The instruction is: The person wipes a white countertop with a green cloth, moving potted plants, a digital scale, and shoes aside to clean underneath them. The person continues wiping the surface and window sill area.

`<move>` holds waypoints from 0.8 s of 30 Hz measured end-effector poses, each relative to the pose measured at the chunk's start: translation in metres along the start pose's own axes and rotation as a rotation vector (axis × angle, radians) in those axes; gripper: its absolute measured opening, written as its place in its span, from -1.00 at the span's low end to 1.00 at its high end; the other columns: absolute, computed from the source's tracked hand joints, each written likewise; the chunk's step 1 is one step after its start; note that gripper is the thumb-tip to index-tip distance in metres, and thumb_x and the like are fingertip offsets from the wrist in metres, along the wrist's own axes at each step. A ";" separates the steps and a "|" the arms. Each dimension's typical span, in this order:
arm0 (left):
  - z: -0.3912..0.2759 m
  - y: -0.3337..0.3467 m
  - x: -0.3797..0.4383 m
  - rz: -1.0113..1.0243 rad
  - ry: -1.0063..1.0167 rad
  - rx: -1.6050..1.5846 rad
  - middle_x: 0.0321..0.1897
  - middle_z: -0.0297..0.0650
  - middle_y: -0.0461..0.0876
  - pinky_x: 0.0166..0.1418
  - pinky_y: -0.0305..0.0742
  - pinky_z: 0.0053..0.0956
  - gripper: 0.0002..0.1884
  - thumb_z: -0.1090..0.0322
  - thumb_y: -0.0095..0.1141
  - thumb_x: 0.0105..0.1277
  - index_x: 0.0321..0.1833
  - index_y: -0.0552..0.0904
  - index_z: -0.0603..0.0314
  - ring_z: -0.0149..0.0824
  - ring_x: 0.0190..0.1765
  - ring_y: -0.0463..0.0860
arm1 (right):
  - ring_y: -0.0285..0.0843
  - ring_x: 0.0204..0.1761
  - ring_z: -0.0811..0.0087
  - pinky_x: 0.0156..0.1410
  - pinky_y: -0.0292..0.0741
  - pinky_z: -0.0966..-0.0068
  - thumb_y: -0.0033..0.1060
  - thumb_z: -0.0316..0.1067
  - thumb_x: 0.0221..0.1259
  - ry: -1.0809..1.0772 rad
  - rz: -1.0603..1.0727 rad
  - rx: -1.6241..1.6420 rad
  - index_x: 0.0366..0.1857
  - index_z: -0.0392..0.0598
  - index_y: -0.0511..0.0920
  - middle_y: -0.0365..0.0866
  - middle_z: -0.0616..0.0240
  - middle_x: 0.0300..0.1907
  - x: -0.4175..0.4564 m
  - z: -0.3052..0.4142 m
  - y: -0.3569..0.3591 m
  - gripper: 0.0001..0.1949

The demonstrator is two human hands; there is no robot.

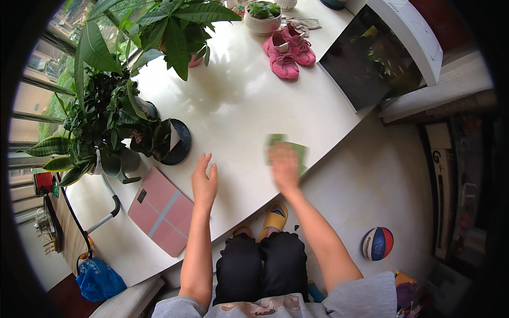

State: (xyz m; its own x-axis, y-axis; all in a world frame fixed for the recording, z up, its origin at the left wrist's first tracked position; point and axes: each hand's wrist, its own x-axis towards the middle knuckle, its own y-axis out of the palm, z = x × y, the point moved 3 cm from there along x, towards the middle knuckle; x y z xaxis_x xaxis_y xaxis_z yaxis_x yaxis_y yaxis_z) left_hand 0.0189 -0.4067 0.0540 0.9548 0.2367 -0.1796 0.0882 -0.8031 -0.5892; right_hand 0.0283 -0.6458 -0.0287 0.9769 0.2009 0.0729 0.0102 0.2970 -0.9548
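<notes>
My right hand (283,163), blurred, lies over a green cloth (299,150) near the front edge of a white ledge (242,115). The cloth shows around the fingers and beside the palm. Above the ledge, my left hand (204,183) has its thumb apart from its fingers and holds nothing. It is close to the right corner of a pink bathroom scale (161,212), which lies on the ledge. Left of that hand, a dark round pot (182,139) stands among leafy plants.
Potted plants (107,107) crowd the window side. Pink shoes (287,51), a white succulent pot (262,22) and a glass tank (370,59) occupy the far part. A basketball (377,243) rests on the floor. A blue bag (99,279) is at lower left.
</notes>
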 end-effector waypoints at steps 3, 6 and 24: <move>-0.011 0.020 -0.004 0.067 0.011 -0.053 0.24 0.10 0.37 0.38 0.18 -0.30 -0.64 0.38 0.01 0.30 0.15 0.49 0.28 0.00 0.37 0.26 | 0.31 0.24 0.12 0.33 0.26 0.32 -0.27 -0.38 0.29 0.684 -0.320 0.183 0.11 -0.10 0.44 0.42 0.07 0.16 -0.073 -0.117 -0.034 -0.65; -0.018 0.047 -0.004 0.196 0.006 -0.140 0.21 0.08 0.41 0.35 0.23 -0.34 -0.64 0.36 0.00 0.32 0.16 0.49 0.28 -0.03 0.34 0.32 | 0.56 -0.24 0.16 -0.13 0.44 0.23 -0.28 -0.29 0.37 1.204 -0.440 0.191 -0.10 -0.16 0.50 0.61 0.03 -0.27 -0.155 -0.200 -0.037 -0.71; -0.028 0.137 0.098 -0.198 0.233 0.467 0.41 0.14 0.02 0.45 -0.12 -0.01 -0.45 0.25 -0.18 0.40 0.38 0.15 0.40 0.08 0.46 -0.05 | -0.09 0.46 0.10 0.48 -0.12 0.06 -0.05 -0.18 0.26 0.116 -0.030 0.094 0.36 -0.14 0.11 -0.01 -0.01 0.42 0.138 -0.054 -0.007 -0.40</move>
State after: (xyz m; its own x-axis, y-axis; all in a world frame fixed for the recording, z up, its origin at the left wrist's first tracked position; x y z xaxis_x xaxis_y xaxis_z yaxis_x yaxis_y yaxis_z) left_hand 0.1329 -0.5089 -0.0225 0.9750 0.1890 0.1172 0.1876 -0.4158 -0.8899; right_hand 0.1750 -0.6707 -0.0274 0.9946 0.0830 0.0616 0.0246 0.3886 -0.9211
